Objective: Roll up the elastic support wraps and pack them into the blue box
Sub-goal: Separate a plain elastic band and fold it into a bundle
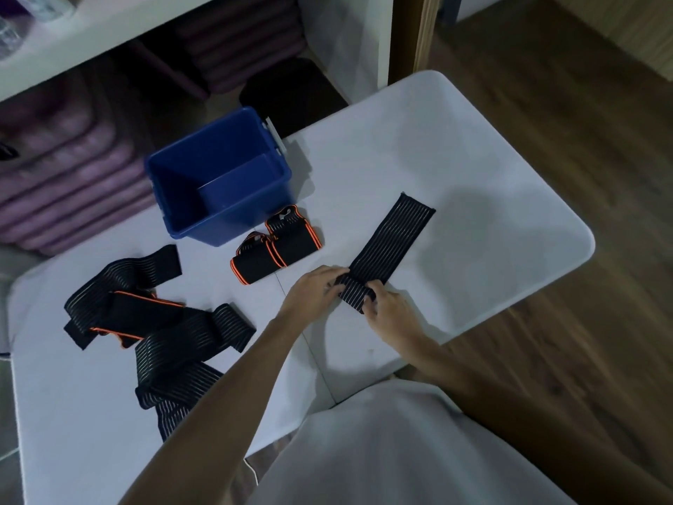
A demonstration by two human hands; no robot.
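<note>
A black striped elastic wrap [391,242] lies stretched across the white table, its near end curled into a small roll. My left hand [313,291] and my right hand [388,313] both grip that rolled end from either side. Behind and to the left stands the open blue box [218,216], with nothing visible inside it. Two rolled black wraps with orange edging [276,247] lie side by side just in front of the box. A loose heap of unrolled black wraps [160,329], one with orange trim, is spread on the table's left part.
The white table [473,158] has rounded corners; wooden floor lies to its right. Behind the box is a white shelf unit [349,41] holding stacked purple mats and a dark cushion. My light-coloured clothing fills the bottom centre.
</note>
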